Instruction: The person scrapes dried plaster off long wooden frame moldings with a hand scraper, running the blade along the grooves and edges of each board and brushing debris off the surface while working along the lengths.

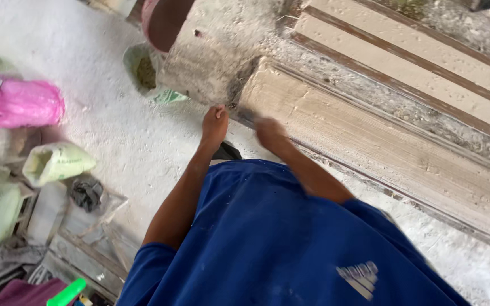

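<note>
a long pale moulded slab (404, 164) lies just in front of both hands, dusty and ridged, with its long side running from near the hands away to the right and down. its near end sits right by the fingers. the left hand (214, 126) is at that end corner, fingers bent down loosely, and the tips touch the edge where the slab meets a rough grey block (211, 51) above it. it grips nothing that can be seen. the right hand (270, 134) rests on the slab's near end, just beside the left hand, so it is the closer one to the slab's long body. it is blurry, so it seems partly curled, but how far open it is cannot be told. more striped slabs (415, 56) lie past the hands on the right. far to the left of the hands sit a pink bag (21, 103) and a pale green bag (56, 162) on the white dusty floor (114, 130).
</note>
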